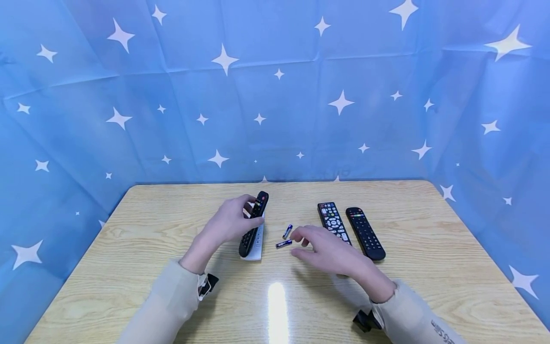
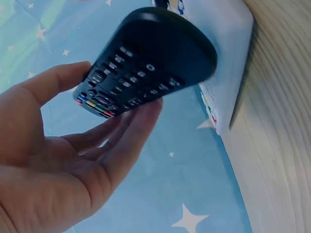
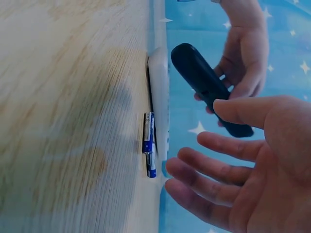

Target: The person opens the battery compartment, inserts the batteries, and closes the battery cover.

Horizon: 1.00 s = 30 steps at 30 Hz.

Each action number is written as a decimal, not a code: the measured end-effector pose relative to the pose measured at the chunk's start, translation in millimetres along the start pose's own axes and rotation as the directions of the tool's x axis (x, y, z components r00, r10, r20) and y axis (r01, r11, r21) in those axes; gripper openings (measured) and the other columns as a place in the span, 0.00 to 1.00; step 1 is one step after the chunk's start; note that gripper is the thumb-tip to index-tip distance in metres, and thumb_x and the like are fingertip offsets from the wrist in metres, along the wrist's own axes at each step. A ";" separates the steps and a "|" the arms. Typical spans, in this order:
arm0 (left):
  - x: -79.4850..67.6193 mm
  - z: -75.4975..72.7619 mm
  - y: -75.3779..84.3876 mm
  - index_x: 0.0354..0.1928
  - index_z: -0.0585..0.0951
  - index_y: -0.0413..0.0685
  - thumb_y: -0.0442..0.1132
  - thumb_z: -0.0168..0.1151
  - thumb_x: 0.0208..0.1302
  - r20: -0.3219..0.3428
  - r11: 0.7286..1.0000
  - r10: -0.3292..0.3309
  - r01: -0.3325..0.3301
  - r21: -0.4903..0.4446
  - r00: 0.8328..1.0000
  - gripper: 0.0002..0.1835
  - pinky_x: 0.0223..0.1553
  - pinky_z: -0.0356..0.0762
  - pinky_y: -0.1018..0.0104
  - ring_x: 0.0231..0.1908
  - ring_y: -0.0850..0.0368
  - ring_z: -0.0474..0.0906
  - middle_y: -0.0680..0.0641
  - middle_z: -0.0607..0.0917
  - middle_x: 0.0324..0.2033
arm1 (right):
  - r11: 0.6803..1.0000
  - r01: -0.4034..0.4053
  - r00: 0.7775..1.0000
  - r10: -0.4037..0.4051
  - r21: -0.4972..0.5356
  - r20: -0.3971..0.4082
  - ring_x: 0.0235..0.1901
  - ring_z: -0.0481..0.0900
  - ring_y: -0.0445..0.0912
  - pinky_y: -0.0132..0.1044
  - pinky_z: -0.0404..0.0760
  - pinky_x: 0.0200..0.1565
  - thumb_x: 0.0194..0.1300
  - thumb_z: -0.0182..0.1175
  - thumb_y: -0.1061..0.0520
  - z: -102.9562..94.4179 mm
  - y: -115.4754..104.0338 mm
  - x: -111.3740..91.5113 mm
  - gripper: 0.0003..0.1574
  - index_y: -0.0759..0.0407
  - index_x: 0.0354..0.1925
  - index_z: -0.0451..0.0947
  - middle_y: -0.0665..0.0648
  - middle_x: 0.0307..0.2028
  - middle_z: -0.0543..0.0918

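Note:
My left hand (image 1: 232,219) grips a black remote control (image 1: 248,241) by its sides, thumb on one edge and fingers on the other. That remote is tilted and held above a white remote control (image 1: 259,243) lying on the table; the left wrist view shows a gap between the black remote (image 2: 150,53) and the white one (image 2: 231,53). My right hand (image 1: 323,246) hovers with relaxed, spread fingers and holds nothing. Just left of its fingertips lie two small blue-and-silver batteries, one nearer (image 1: 283,244) and one farther (image 1: 287,231).
To the right, a black remote with a grey button ring (image 1: 333,218) lies partly hidden behind my right hand. Beside it rests another black remote (image 1: 365,234). The wooden table (image 1: 429,229) ends at a blue star-patterned cloth (image 1: 292,124) behind and at the sides.

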<state>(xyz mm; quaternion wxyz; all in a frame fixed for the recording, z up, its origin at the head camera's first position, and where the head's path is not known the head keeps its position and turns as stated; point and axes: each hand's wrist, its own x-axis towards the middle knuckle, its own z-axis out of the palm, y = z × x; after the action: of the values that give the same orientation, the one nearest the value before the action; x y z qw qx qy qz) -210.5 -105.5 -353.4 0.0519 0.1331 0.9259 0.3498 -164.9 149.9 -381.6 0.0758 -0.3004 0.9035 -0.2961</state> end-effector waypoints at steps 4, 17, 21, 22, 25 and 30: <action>-2.7 2.3 5.1 0.60 0.73 0.43 0.46 0.68 0.58 0.025 0.994 0.055 -0.052 -0.099 0.998 0.29 0.33 0.78 0.65 0.34 0.57 0.79 0.49 0.81 0.37 | 1.000 0.012 1.000 -0.012 0.009 -0.007 0.44 0.78 0.45 0.40 0.77 0.46 0.68 0.59 0.49 1.4 -1.7 1.9 0.17 0.55 0.52 0.76 0.52 0.47 0.81; -2.9 13.1 10.8 0.63 0.69 0.51 0.45 0.66 0.62 0.060 0.942 0.187 -0.162 -0.296 0.980 0.28 0.42 0.78 0.63 0.42 0.56 0.78 0.51 0.79 0.42 | 0.998 0.024 1.000 -0.023 0.054 -0.015 0.42 0.79 0.43 0.40 0.78 0.44 0.68 0.58 0.48 4.5 -7.9 6.9 0.19 0.57 0.52 0.76 0.52 0.45 0.82; -2.6 16.2 11.6 0.62 0.68 0.50 0.43 0.66 0.63 0.057 0.913 0.200 -0.165 -0.372 0.978 0.27 0.44 0.78 0.62 0.43 0.55 0.78 0.49 0.78 0.46 | 0.997 0.023 1.000 -0.021 0.076 -0.018 0.40 0.78 0.39 0.35 0.79 0.41 0.68 0.58 0.46 6.4 -8.5 8.3 0.18 0.53 0.51 0.75 0.51 0.44 0.82; -2.8 16.9 12.0 0.62 0.68 0.49 0.42 0.66 0.63 0.056 0.904 0.202 -0.164 -0.394 0.978 0.27 0.44 0.78 0.62 0.44 0.55 0.78 0.49 0.77 0.47 | 0.996 0.020 1.000 -0.019 0.088 -0.018 0.40 0.78 0.38 0.34 0.79 0.40 0.68 0.58 0.44 6.9 -8.9 8.6 0.19 0.52 0.51 0.75 0.51 0.44 0.81; -3.2 19.6 12.3 0.62 0.67 0.48 0.41 0.65 0.63 0.056 0.871 0.207 -0.158 -0.465 0.977 0.28 0.45 0.78 0.61 0.44 0.53 0.78 0.46 0.76 0.49 | 0.992 0.011 1.000 -0.009 0.122 -0.018 0.39 0.78 0.38 0.34 0.79 0.38 0.68 0.58 0.41 8.5 -10.2 9.7 0.20 0.51 0.50 0.75 0.48 0.42 0.81; -3.3 22.2 13.4 0.64 0.64 0.47 0.40 0.65 0.64 0.058 0.822 0.215 -0.149 -0.550 0.975 0.29 0.48 0.78 0.60 0.47 0.51 0.78 0.42 0.75 0.51 | 0.987 0.007 1.000 -0.004 0.161 -0.016 0.37 0.78 0.37 0.33 0.79 0.35 0.67 0.58 0.39 9.5 -11.3 11.3 0.19 0.49 0.48 0.75 0.41 0.36 0.80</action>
<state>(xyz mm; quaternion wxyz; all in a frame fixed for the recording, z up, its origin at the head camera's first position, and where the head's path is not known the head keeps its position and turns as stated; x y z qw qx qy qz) -200.4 -82.8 -361.1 0.1082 0.2211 0.7673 0.5921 -165.4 131.3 -382.3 0.0920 -0.2936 0.8763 -0.3707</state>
